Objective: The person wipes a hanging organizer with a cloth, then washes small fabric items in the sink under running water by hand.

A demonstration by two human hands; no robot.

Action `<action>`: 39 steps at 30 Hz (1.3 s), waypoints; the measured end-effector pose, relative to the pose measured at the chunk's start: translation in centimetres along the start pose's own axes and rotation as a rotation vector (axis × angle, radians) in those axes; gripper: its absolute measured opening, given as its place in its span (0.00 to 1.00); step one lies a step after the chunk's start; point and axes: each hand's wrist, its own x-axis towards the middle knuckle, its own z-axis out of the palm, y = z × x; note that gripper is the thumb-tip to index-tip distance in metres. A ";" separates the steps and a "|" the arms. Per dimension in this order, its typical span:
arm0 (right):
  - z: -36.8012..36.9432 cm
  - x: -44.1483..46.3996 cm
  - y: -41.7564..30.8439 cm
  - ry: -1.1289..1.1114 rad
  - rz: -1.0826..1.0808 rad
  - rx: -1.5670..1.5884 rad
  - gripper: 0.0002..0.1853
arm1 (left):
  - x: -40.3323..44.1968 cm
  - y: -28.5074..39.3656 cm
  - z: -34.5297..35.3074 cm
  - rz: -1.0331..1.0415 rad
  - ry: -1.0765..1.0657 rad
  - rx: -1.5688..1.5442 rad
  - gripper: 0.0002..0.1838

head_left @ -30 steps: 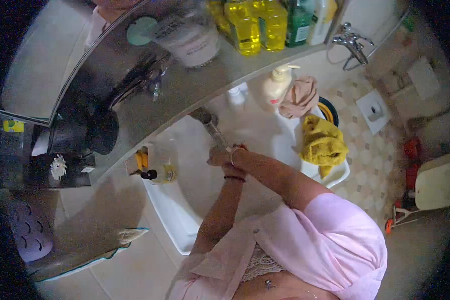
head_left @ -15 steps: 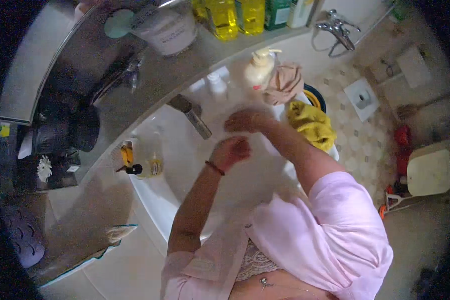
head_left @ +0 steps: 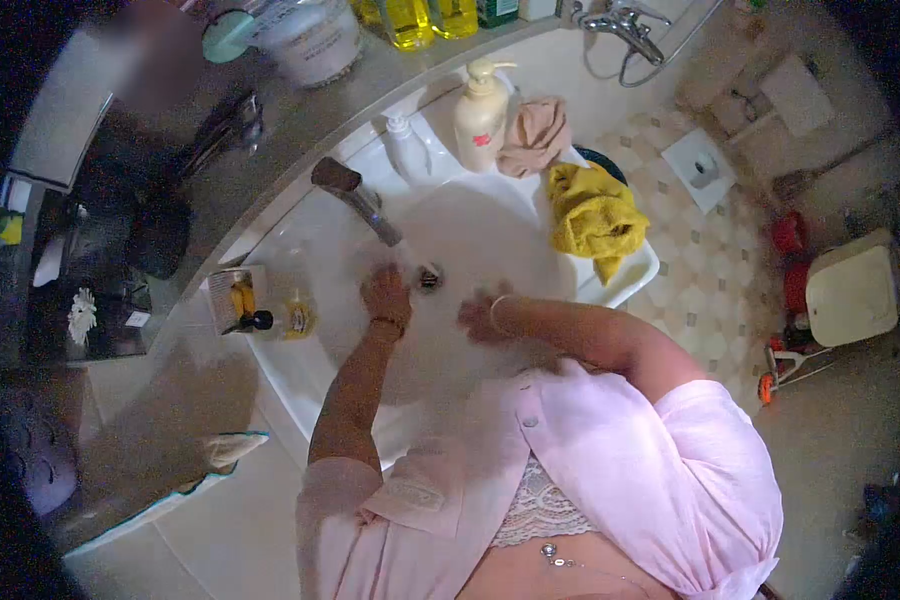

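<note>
My left hand is in the white washbasin, just below the metal faucet and left of the drain. A pale streak, possibly running water, lies between the spout and the drain. A dark band circles my left wrist. Right of the drain, my right hand hovers low over the bowl, with a thin light band at the wrist. Both hands are somewhat blurred, their fingers loosely out, and I see no object in either.
On the basin's back rim stand a small white bottle and a cream pump bottle. Beside them lie a crumpled beige cloth and a yellow towel. At left is a clear soap bottle. A squat toilet is in the floor.
My hands, close together near the basin's middle before, have moved apart. The left one has gone left under the faucet, the right one down toward my body. The view has shifted slightly.
</note>
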 end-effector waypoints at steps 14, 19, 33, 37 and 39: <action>-10.0 -10.3 4.7 0.490 0.308 -0.004 0.16 | 1.3 6.6 4.4 0.238 0.027 0.291 0.26; -7.6 -15.9 10.0 1.038 0.720 -0.249 0.21 | 1.0 6.7 2.7 0.228 -0.293 0.147 0.25; -7.8 -15.8 1.8 0.495 -0.230 0.499 0.24 | 10.2 1.7 3.0 -0.376 -0.215 -1.196 0.20; -3.4 -10.9 3.7 0.505 -0.303 0.460 0.20 | 9.3 5.0 -5.6 -0.590 0.154 -2.075 0.11; 0.6 -4.6 4.2 0.861 0.062 -0.128 0.22 | 10.8 2.4 -2.5 -0.708 0.233 -2.042 0.14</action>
